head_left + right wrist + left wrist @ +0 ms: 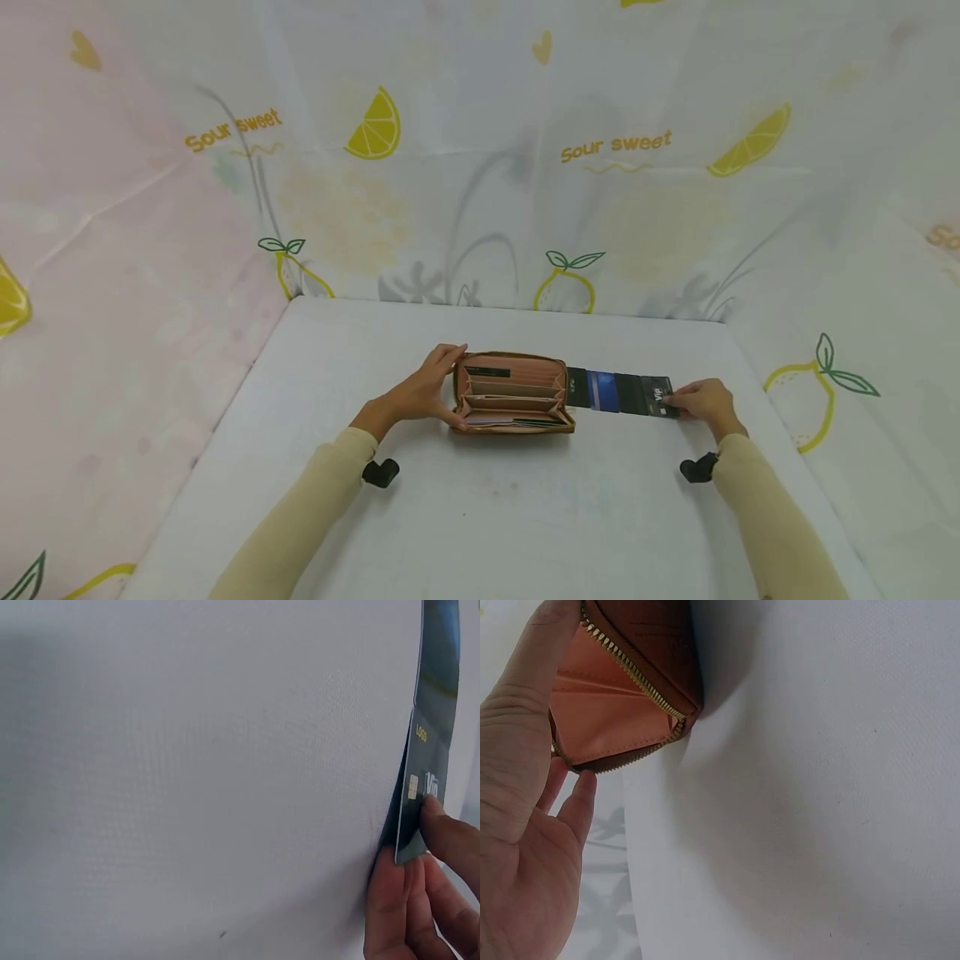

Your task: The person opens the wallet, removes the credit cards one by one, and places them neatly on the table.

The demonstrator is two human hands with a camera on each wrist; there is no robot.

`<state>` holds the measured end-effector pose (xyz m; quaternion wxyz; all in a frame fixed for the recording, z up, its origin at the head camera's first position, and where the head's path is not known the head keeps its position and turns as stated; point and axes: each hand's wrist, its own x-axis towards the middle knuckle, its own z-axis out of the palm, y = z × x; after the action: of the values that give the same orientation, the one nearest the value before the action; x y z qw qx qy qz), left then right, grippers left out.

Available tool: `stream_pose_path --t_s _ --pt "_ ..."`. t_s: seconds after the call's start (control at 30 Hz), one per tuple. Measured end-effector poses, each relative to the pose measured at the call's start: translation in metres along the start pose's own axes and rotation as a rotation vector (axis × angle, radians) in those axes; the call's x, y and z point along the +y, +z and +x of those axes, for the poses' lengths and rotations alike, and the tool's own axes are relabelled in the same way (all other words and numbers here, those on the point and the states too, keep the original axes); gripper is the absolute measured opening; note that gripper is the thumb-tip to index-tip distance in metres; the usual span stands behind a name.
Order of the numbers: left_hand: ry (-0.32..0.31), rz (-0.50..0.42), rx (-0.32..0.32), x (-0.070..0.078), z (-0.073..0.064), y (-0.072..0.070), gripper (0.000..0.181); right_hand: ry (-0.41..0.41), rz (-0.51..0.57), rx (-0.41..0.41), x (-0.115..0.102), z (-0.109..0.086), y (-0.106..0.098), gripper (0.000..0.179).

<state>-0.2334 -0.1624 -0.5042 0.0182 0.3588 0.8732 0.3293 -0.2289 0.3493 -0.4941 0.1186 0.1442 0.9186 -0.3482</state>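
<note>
an unzipped zip-around wallet (517, 385) sits on the white table (480, 517), its mouth facing the head camera. its shell is brown, its lining salmon-pink, with pleated dividers fanning between the long sides and gold-coloured zipper teeth (634, 671) running around the rim. a dark card (487, 372) shows at the upper slots, and thin pale and dark edges show in the lowest pocket. the left hand (416, 390) grips the wallet's left end, fingers at the top edge and thumb at the bottom. from its right end stretches a row of dark and blue cards (604, 392); whether they are joined, i cannot tell. the right hand (708, 403) pinches the outermost black vip card (657, 395), thumb on its face, fingers beneath. that card bears a chip and yellow "logo" lettering.
</note>
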Motion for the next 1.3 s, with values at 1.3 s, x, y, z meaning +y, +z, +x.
stream_pose_path --t_s 1.3 --pt "-0.012 -0.042 -0.011 0.004 -0.003 -0.003 0.131 -1.004 -0.323 -0.014 -0.256 -0.043 0.134 0.006"
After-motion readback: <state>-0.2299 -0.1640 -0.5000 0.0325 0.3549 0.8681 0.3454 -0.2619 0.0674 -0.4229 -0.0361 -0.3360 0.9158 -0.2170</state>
